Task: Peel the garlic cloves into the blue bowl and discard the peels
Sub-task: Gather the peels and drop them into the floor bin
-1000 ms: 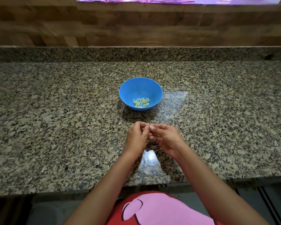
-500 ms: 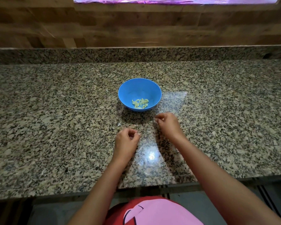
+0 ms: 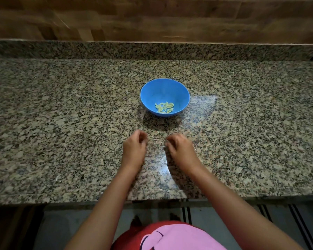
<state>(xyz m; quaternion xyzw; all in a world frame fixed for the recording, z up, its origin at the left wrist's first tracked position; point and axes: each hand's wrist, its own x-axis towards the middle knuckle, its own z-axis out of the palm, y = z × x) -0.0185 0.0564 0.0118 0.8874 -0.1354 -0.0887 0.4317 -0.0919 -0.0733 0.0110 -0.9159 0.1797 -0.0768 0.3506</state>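
There is one blue bowl (image 3: 177,92), and it is the only vessel on the one granite counter (image 3: 61,123). Inside it lies a single small heap of pale garlic cloves (image 3: 164,107). There are roughly ten, but they overlap and are too small for an exact count. Two hands are in view, one left hand (image 3: 135,147) and one right hand (image 3: 181,150), each on one bare forearm. A few tiny pale flecks lie on the counter between the hands, too blurred to count. One wooden wall (image 3: 152,18) stands behind, and one red and pink garment (image 3: 179,237) shows at the bottom edge.
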